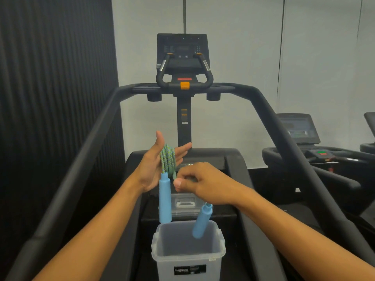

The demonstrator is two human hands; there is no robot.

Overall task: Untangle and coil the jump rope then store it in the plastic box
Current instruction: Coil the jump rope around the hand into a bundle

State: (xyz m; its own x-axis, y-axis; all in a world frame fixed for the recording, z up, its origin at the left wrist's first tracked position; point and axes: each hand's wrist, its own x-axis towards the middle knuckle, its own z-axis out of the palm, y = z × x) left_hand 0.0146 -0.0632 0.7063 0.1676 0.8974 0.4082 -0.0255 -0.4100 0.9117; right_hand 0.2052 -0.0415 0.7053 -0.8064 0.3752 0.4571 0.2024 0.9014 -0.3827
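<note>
The jump rope [168, 159], green-blue braided cord, is wound in several loops around my left hand [156, 165], whose fingers are spread flat and upright. One light blue handle [164, 197] hangs straight down from those loops. My right hand [199, 183] pinches the cord just right of the loops, and the second blue handle [200, 223] dangles below it, tilted, with its tip inside the open plastic box [220, 250]. The box stands on the treadmill belt directly under both hands and holds nothing else.
The box's clear lid [183, 203] lies on the belt behind the box. Black treadmill side rails [81, 155] run along both sides, and the console [182, 55] rises ahead. Another treadmill [316, 151] stands to the right.
</note>
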